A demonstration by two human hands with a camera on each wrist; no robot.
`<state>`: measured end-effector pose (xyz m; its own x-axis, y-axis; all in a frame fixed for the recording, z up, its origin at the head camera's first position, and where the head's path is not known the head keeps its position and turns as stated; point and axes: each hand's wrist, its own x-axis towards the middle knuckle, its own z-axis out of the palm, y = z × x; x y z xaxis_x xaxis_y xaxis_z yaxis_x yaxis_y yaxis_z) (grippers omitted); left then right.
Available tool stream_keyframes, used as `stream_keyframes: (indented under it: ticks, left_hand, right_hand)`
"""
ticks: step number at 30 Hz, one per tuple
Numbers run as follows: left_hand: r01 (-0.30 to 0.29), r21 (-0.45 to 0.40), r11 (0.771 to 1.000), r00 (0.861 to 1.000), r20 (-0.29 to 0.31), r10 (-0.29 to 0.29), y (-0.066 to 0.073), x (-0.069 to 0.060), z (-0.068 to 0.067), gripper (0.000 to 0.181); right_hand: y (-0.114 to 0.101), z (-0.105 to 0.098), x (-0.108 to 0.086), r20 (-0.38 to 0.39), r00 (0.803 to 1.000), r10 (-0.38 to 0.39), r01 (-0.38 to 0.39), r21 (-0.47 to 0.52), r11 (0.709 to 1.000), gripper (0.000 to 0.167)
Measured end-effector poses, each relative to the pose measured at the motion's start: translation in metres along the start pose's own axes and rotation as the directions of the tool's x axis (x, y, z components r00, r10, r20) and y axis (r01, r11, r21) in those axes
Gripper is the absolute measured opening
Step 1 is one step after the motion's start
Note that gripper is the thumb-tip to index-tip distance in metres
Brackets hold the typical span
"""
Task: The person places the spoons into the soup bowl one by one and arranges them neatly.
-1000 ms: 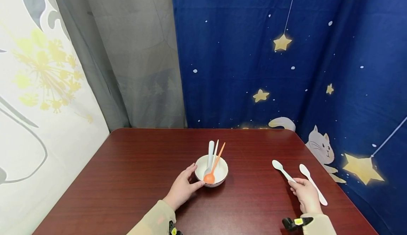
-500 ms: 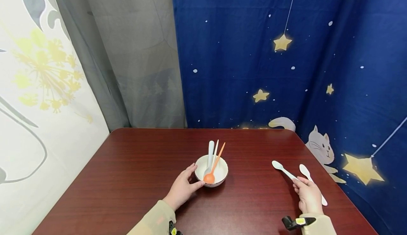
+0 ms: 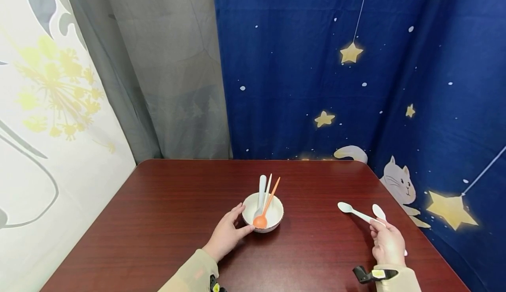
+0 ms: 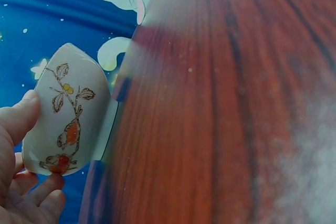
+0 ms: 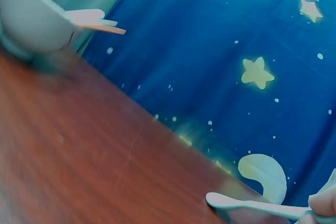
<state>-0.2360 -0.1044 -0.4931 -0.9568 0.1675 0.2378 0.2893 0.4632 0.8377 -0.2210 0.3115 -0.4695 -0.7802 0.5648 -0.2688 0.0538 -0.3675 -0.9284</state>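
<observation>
A white bowl [image 3: 276,210] stands mid-table, its outside painted with leaves and red fruit in the left wrist view. My left hand [image 3: 228,231] holds it by the left side, thumb at the near rim and fingers round the side. In the bowl lean an orange spoon [image 3: 260,221], a pale grey-handled spoon [image 3: 262,189] and a thin white handle [image 3: 269,184]. At the right, my right hand [image 3: 388,243] pinches the handle of a pale spoon [image 3: 345,207], whose head points left. Another white spoon [image 3: 378,211] lies partly hidden under that hand.
The dark red wooden table [image 3: 178,204] has its right edge close beyond the right hand. A blue star-patterned curtain [image 3: 292,85] hangs behind the table, with a grey curtain [image 3: 178,85] to its left.
My right hand has moved slightly right, over the second white spoon. The pinched spoon has turned, its handle swinging right and its head shifting a little nearer. The left hand and bowl stay put.
</observation>
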Motion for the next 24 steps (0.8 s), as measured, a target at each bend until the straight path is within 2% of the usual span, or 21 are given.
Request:
stream_keyframes:
  ticks: [2, 5, 8, 14, 17, 21, 24]
  left_hand:
    - [-0.001, 0.002, 1.000, 1.000, 0.001, 0.001, 0.000, 0.000, 0.000, 0.071]
    - [-0.002, 0.003, 1.000, 1.000, 0.001, 0.002, 0.000, 0.000, 0.000, 0.071]
    - [-0.006, 0.007, 1.000, 1.000, -0.001, 0.006, 0.000, 0.001, 0.000, 0.071]
    - [-0.014, 0.011, 1.000, 1.000, -0.003, 0.014, -0.001, 0.000, 0.001, 0.071]
    - [-0.014, 0.015, 1.000, 1.000, -0.002, 0.014, -0.001, 0.000, 0.001, 0.071]
    - [-0.010, 0.009, 1.000, 1.000, -0.002, 0.010, -0.002, 0.001, 0.001, 0.071]
    - [-0.010, 0.005, 1.000, 1.000, -0.004, 0.010, -0.001, 0.001, 0.001, 0.071]
  right_hand:
    - [-0.003, -0.001, -0.001, 0.018, 0.999, 0.044, -0.046, 0.082, 0.996, 0.033]
    - [-0.008, -0.002, -0.002, 0.049, 0.994, 0.101, -0.109, 0.191, 0.976, 0.037]
    - [-0.011, -0.002, -0.003, 0.054, 0.987, 0.149, -0.158, 0.293, 0.943, 0.034]
    - [-0.014, -0.002, -0.005, 0.042, 0.983, 0.177, -0.177, 0.455, 0.873, 0.027]
    - [-0.013, -0.001, -0.005, 0.019, 0.986, 0.165, -0.155, 0.458, 0.875, 0.026]
    - [-0.010, 0.002, -0.004, -0.022, 0.989, 0.143, -0.122, 0.408, 0.905, 0.010]
    - [-0.007, 0.004, -0.002, -0.054, 0.990, 0.129, -0.100, 0.379, 0.920, 0.026]
